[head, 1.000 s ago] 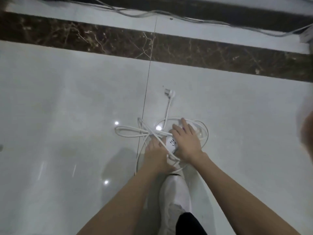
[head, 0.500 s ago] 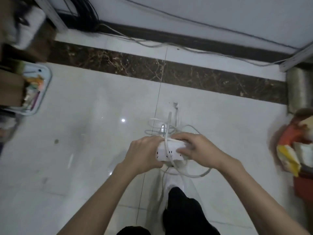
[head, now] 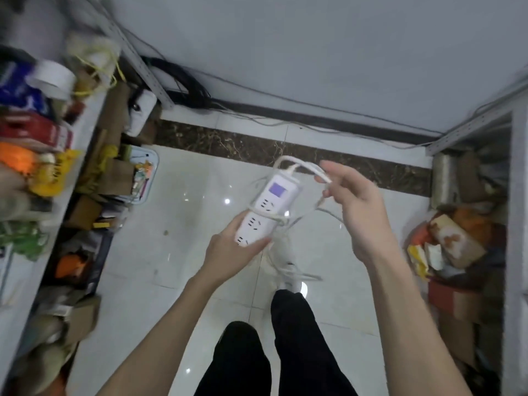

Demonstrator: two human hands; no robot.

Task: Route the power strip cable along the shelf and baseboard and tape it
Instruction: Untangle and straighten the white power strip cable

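My left hand (head: 231, 252) grips the near end of a white power strip (head: 268, 207) held up above the floor, its sockets and small purple display facing me. Its white cable (head: 305, 167) arcs from the strip's far end over to my right hand (head: 357, 207), whose fingers pinch it. More of the cable loops around the strip and dangles in tangled coils down toward my white shoe (head: 288, 278). The dark baseboard (head: 328, 121) runs along the wall ahead, with thin wires lying along it. A roll of white tape (head: 53, 78) sits on the left shelf.
A cluttered shelf (head: 71, 155) stands at the left with boxes, bags and a tray (head: 145, 178) of small items on the floor beside it. A metal shelf frame (head: 514, 195) with cardboard and bags stands at the right. Black cables (head: 185, 84) bunch in the left corner.
I have risen from crouching; the power strip went from the floor up into both hands, and my right hand has moved off the strip onto the cable.
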